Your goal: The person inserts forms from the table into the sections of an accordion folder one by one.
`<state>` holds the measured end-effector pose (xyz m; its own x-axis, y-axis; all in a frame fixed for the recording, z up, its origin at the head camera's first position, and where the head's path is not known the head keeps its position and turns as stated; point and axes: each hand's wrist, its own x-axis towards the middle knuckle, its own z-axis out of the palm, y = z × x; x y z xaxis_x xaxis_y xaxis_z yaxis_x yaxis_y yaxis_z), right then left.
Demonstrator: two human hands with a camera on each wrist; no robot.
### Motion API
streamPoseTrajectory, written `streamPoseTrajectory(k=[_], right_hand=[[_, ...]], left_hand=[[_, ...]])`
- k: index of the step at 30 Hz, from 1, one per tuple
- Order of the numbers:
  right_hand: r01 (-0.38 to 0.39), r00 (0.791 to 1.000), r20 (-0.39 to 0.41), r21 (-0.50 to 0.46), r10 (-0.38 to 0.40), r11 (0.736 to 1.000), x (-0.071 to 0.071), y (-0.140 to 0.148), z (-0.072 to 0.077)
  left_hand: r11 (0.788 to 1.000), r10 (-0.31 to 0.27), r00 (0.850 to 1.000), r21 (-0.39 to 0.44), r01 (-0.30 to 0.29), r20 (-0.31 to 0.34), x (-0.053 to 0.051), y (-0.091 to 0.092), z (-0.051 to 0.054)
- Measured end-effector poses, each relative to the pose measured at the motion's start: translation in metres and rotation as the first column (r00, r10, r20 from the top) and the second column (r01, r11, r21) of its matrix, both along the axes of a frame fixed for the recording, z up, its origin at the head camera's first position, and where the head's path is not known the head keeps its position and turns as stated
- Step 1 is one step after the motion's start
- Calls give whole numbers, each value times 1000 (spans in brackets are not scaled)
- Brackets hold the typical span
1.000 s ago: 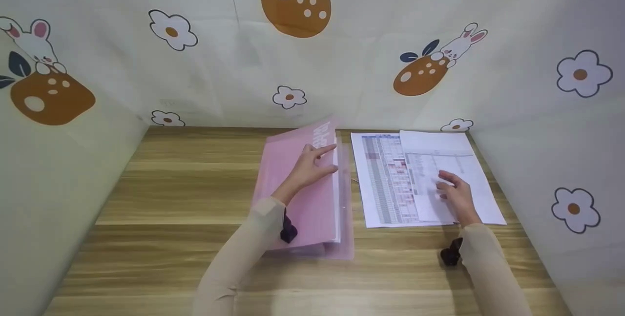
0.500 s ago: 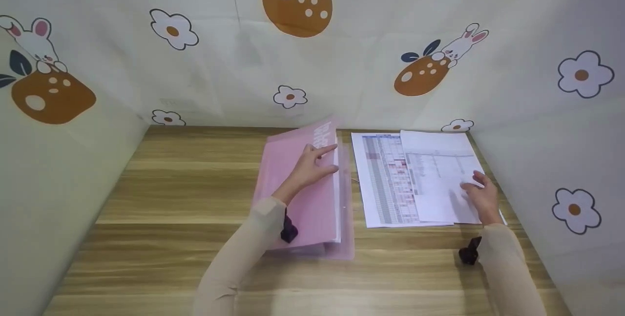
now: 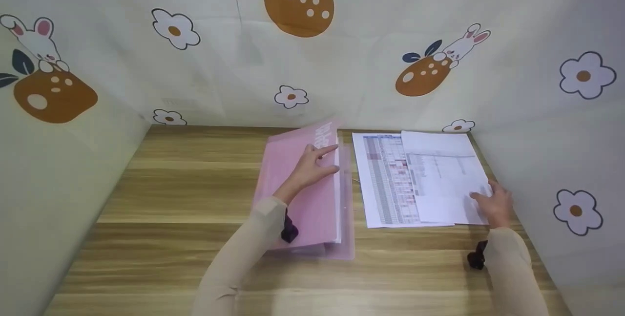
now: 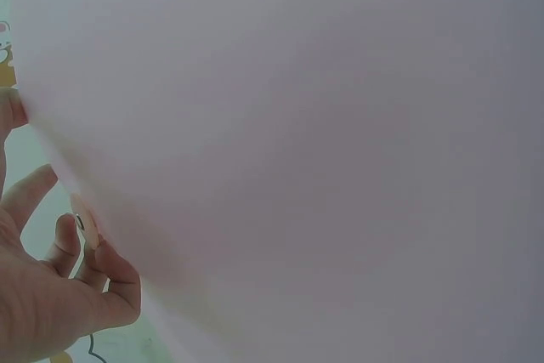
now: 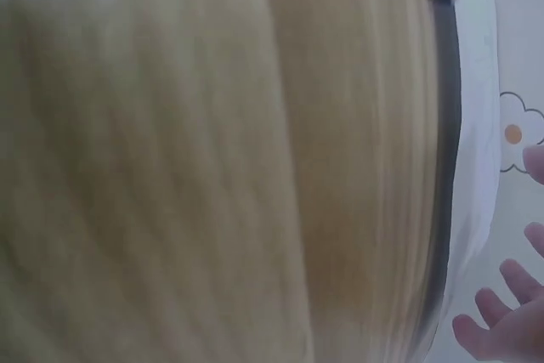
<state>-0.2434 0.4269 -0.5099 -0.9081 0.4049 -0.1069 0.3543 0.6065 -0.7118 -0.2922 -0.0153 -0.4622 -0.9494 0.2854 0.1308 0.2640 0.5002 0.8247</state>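
From the left wrist, can see a pink folder filling most of the view: a plain, hazy face with a slanting edge. Is held by the left hand, with fingers curled at that edge.

From the right wrist, can see the right hand with relaxed, spread fingers, gripping nothing visible, beside an unclear white strip and blurred wood grain.

From the head, can see the folder whole, at the middle of the wooden table, close to the far edge; shows white lettering near its top right corner, unseen from the wrists, and a half-lifted cover over white sheets. Can see left thumb and forefinger parted at its right edge. Toward the table's far right corner, can make out two overlapping printed papers, one with a red-flecked grid, and the right hand at their right edge; cannot tell whether touching. Around the grained surface, can see a cream cloth wall printed with orange fruit and flowers, plus beige sleeves.
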Motion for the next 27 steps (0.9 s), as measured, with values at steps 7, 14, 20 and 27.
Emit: streamPoseTrajectory(k=[7,14,20,27], right_hand=[[5,998,65,47,-8,999,4,8,-7],[10,994,108,106,-22,994,7,11,-7],[-11,994,113,76,3,997,7,11,-6],[-88,988,129,-5,88,996,6,16,0]], left_hand=[[1000,11,1000,1,-11,18,0,1,0],[1000,20,999,4,-20,25,0,1,0],[1000,16,1000,12,-16,22,0,1,-1],[1000,0,1000,1,0,3,0,0,0]])
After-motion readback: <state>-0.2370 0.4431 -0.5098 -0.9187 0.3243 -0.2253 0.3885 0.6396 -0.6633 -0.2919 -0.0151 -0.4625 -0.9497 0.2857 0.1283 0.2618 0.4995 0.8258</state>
